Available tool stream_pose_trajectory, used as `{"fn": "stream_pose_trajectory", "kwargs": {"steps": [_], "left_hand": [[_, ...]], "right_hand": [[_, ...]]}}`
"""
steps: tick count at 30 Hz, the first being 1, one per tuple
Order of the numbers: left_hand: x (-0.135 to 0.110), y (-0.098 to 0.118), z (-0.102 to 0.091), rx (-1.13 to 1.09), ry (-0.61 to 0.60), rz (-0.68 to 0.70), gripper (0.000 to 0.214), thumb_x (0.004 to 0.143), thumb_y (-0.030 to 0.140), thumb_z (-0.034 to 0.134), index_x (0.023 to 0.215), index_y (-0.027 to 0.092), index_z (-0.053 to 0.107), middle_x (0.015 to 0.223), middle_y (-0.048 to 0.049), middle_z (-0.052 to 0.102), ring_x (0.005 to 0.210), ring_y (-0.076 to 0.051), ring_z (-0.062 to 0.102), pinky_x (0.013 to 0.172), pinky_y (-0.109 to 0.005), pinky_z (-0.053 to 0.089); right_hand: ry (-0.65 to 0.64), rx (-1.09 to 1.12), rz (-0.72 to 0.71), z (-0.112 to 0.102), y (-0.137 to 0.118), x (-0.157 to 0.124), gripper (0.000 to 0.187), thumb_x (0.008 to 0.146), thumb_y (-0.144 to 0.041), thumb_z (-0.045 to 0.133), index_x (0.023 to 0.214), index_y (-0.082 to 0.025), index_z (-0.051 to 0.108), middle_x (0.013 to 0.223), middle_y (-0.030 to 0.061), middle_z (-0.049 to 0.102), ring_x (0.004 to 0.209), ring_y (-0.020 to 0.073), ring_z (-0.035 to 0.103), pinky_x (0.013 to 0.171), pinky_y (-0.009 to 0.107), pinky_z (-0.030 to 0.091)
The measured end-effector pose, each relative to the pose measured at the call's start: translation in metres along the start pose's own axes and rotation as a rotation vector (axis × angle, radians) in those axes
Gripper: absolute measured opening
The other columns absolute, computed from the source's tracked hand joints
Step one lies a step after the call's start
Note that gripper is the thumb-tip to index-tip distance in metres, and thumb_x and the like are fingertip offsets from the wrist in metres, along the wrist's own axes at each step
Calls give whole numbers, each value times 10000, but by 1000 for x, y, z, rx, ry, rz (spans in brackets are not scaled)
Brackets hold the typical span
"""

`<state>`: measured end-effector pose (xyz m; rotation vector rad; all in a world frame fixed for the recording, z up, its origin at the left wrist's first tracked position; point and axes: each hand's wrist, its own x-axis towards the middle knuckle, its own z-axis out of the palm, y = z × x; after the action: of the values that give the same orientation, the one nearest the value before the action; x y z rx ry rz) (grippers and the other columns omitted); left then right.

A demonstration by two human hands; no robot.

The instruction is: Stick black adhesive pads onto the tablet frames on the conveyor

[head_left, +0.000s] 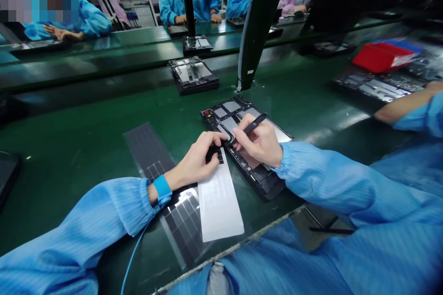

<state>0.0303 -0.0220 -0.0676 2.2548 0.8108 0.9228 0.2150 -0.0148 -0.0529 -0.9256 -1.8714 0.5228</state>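
1. L hand [195,161]: grip pressed together, fingers curled over a black gridded patch [214,155] at the top of a white backing strip [219,198]. Can't tell if pinched or just pinned; the pressure looks meant to stop the strip sliding.
2. R hand [259,140]: grip pinching a black pen-shaped tool [254,123], held like a pen for fine control, tip angled down at an open tablet frame [263,179].
3. Tablet frame lies flat on the green table [69,156], just beside the strip, so both hands reach it w/o stretching. Strip sits on a dark gridded sheet [185,223].
4. Blue wrist strap [162,189] on L wrist, w/ cord [133,253] trailing down, prob. for ESD grounding.
5. Further off: second tablet frame [194,75], red bin [380,57], co-worker's forearm [404,106].
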Motion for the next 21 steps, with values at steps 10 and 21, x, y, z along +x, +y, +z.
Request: {"fn": "stream_pose_trajectory", "kwargs": {"steps": [10,21], "left_hand": [[0,-3,-2,81,-68,23,251,693,24,388,881,192,384,1001,-53,539,934,-167,518,806,-297,435],[-1,30,5,676,-343,250,193,837,61,363,957,82,512,1017,-163,559,1099,-279,425,893,-372,377]], "right_hand": [[-69,-226,-298,2,-3,-5,167,827,-162,453,672,-193,398,622,7,443,557,116,450,523,261,392],[343,151,-94,-14,-38,4,119,827,-198,543,718,-182,497,660,25,545,578,132,581,529,281,436]]}}
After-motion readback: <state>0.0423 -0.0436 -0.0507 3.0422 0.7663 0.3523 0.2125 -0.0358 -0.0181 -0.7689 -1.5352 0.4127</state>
